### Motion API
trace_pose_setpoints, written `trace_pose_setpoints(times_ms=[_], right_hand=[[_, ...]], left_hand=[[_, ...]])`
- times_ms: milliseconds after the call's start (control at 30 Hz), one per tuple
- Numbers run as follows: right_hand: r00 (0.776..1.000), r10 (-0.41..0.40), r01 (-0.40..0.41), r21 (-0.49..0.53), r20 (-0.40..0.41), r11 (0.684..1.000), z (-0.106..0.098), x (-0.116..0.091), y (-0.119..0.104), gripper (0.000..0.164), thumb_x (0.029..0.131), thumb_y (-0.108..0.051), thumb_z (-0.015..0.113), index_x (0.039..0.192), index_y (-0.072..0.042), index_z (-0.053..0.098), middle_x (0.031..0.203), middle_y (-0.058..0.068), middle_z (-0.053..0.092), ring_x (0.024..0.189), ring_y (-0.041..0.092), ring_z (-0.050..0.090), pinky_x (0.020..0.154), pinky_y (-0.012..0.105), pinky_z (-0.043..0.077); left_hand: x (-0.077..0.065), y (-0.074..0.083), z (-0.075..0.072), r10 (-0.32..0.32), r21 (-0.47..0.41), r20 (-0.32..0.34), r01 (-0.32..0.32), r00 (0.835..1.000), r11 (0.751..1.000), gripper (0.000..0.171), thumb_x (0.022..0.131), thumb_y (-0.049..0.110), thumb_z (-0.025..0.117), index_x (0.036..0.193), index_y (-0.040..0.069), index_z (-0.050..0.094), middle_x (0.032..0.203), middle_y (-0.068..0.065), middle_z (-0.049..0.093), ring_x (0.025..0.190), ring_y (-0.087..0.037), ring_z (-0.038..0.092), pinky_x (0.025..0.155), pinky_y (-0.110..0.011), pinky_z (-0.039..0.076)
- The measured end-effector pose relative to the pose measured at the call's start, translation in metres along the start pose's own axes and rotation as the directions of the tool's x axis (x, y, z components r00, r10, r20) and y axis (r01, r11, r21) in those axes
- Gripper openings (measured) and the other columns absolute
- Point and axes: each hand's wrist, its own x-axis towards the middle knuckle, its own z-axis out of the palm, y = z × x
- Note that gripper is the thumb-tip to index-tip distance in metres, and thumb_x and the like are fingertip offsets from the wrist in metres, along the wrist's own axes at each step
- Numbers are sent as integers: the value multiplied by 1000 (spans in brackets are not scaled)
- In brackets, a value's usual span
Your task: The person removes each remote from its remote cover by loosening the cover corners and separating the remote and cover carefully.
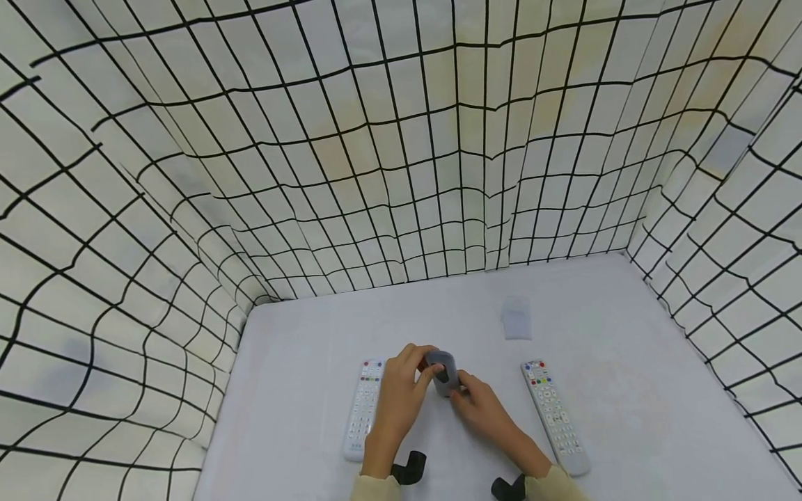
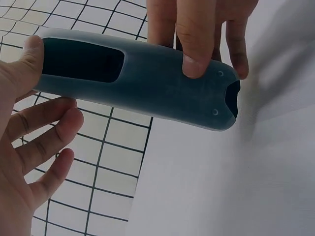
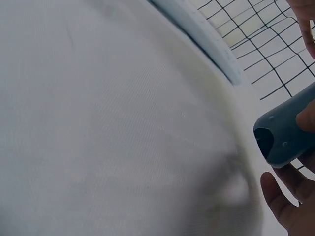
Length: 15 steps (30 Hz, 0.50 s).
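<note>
A grey-blue remote-shaped case [image 2: 147,81] with a long dark opening and a notched end is held up between both hands. My left hand [image 1: 396,393] pinches its opening end, with the thumb [image 2: 30,56] at the edge of the dark cut-out. In the left wrist view that hand's other fingers spread loosely below the case. Toward the notched end, my right hand [image 1: 487,417] grips it between thumb and fingers. The right wrist view catches only that notched end of the case [image 3: 283,128].
A white remote control [image 1: 363,410] lies left of the hands, partly behind the left hand. Another remote control [image 1: 554,417] with coloured buttons lies to the right. Farther back is a pale translucent flat piece [image 1: 516,320]. Grid-patterned curtains [image 1: 401,153] surround the white table [image 1: 301,334].
</note>
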Motion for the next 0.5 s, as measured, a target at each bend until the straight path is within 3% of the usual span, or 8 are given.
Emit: trace_pose_setpoints(times_ms=[200, 500], right_hand=[[1000, 0, 0, 32, -16, 999, -3, -8, -5, 38, 101, -12, 65, 138, -8, 61, 134, 10, 71, 122, 29, 67, 101, 48, 54], [998, 25, -20, 72, -64, 997, -12, -23, -15, 41, 100, -17, 69, 139, -11, 59, 134, 6, 70, 118, 26, 68, 100, 51, 54]], left_hand=[[-6, 10, 2, 80, 121, -7, -78, 997, 990, 29, 96, 38, 68, 117, 18, 73, 87, 9, 62, 74, -5, 51, 80, -32, 51], [-13, 18, 6, 102, 116, 40, -106, 994, 988, 26, 96, 35, 67, 116, 19, 74, 89, 9, 66, 75, -3, 54, 85, -35, 54]])
